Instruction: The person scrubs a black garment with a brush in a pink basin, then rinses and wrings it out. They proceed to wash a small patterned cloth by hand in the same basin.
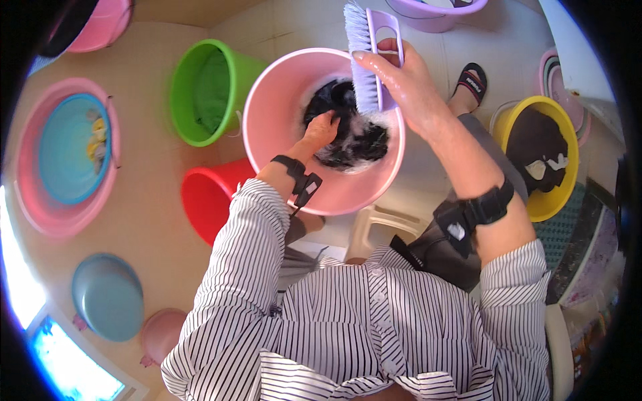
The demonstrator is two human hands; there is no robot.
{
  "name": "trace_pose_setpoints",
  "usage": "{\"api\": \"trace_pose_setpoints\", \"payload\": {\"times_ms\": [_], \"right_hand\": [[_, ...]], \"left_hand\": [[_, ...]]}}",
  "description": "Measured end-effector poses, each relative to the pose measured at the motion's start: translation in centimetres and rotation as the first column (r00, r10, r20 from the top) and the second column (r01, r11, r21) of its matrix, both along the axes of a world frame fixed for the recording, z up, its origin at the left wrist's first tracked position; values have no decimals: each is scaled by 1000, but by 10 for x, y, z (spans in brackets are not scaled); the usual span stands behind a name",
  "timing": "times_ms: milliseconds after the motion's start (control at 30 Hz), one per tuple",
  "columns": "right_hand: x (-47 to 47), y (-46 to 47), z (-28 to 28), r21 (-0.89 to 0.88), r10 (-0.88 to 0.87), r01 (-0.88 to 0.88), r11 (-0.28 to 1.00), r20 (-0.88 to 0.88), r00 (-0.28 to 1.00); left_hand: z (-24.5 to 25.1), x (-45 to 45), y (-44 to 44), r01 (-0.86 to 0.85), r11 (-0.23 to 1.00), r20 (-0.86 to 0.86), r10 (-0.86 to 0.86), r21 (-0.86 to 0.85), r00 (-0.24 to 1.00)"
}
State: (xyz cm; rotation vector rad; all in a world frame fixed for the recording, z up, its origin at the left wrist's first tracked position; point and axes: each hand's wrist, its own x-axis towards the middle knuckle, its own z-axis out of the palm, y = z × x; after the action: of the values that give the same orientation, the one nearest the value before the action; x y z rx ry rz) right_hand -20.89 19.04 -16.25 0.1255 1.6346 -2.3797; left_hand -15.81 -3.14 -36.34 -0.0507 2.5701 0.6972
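Note:
In front of me stands a pink plastic bucket [276,110] with wet black cloth [346,145] and some whitish suds or water at its bottom. My left hand [322,131] reaches down into it, its fingers against the cloth; whether they grip any of it is hidden. Over the bucket's right rim, my right hand [401,80] is raised and holds a lilac scrubbing brush [378,60] by its loop handle. The brush's pale bristles face left, upright on edge and apart from the cloth. Wet sheen shows on the right hand.
A green bucket [241,75] and a red bucket [205,190] stand to the left, near a pink basin [30,160] holding a blue basin [70,150]. On the right is a yellow bucket [549,208] with dark cloth. A beige plastic stool [363,230] sits below the pink bucket.

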Motion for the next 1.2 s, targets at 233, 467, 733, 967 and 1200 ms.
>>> {"api": "trace_pose_setpoints", "payload": {"times_ms": [233, 467, 733, 967, 1200], "right_hand": [[-3, -7, -36, 246, -42, 72, 967, -126, 991], [-2, 3, -59, 284, -26, 35, 958, -37, 999], [-7, 5, -60, 123, 1, 10, 992, -90, 996], [0, 4, -39, -10, 3, -4, 1000, -125, 992], [4, 5, -28, 173, -33, 47, 984, -81, 996]], "left_hand": [[223, 8, -26, -156, 985, -410, 171, 69, 896], [475, 32, -45, -432, 868, -694, 155, -243, 703], [557, 64, -65, -503, 766, -587, 636, 401, 501], [274, 17, -46, -367, 885, -330, 451, 288, 829], [82, 48, -6, -378, 900, 52, 376, 218, 925]]}}
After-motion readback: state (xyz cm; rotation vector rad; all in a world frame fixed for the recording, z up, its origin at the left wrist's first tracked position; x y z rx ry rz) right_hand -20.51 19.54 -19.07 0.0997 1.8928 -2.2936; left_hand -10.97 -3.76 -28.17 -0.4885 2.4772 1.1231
